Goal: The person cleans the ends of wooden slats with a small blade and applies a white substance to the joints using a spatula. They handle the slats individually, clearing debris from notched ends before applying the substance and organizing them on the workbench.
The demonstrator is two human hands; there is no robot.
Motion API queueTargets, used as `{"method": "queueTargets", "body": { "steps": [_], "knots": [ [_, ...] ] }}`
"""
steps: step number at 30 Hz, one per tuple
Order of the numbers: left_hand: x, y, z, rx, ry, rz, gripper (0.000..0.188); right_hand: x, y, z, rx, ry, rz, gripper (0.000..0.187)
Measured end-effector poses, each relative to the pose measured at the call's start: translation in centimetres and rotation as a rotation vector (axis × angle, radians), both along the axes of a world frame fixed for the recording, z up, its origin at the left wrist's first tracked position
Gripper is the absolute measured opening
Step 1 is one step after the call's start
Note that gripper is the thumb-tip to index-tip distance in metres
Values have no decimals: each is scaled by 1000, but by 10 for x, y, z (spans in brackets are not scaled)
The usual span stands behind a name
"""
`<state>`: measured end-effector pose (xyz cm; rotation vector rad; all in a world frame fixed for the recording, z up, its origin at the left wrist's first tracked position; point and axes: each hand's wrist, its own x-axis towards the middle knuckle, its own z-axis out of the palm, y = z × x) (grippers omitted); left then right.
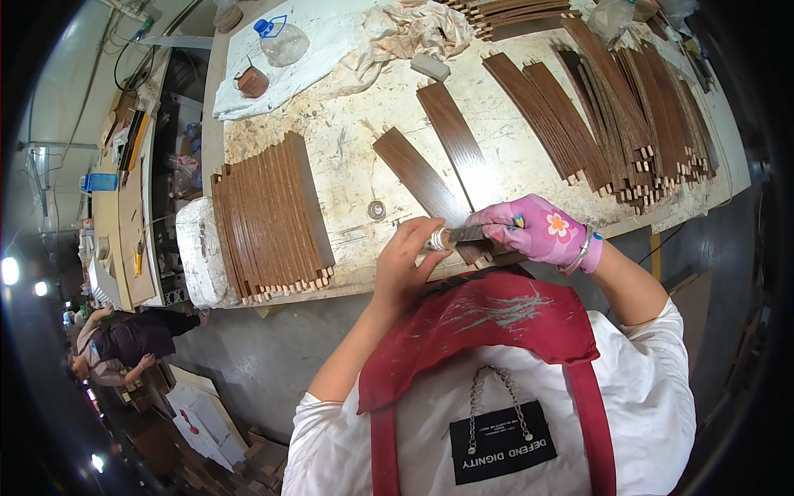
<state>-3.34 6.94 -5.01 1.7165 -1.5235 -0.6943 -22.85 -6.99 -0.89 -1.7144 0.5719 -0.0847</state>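
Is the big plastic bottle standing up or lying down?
Lying down. The bottle rests on its side on the white cloth, blue cap pointing left.

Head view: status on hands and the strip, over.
Left hand bare, on small tool at strip end. Right hand, pink glove, pinning dark wooden strip. Stacks of strips alongside, apart.

Item: long dark-brown wood-grain slat (418, 178) | Pose: flat, diagonal on the pale scuffed workbench (347, 149) | Near end: at bench front edge | Contact: small round metal-rimmed object (441, 239) against near end | Neighbour: matching slat (453, 140) alongside, apart
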Motion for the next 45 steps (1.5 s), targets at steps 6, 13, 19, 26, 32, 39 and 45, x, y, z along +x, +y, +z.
{"method": "queueTargets", "body": {
  "steps": [6, 13, 19, 26, 32, 39, 45],
  "knots": [
    [1, -1, 0, 32, 20, -1, 43, -1, 3, 9, -208, 31, 31, 26],
    [2, 1, -6, 28, 17, -59, 42, 0, 5, 7, -555, -19, 150, 41],
    [0, 2, -12, 40, 17, -91, 42, 1, -7, 5, -428, -21, 214, 32],
    [1, -1, -20, -33, 37, -98, 46, -4, -6, -17, 225, 23, 47, 31],
    [-2, -1, -18, 100, 202, -57, 47, -7, -5, -30, 397, 70, -39, 32],
    [-1, 1, -19, 287, 418, -68, 46, -8, -3, -29, 302, 20, -16, 33],
    [-2, 0, -17, 270, 464, 33, 46, -6, 3, -1, -181, -90, -7, 29]
  ]
}}
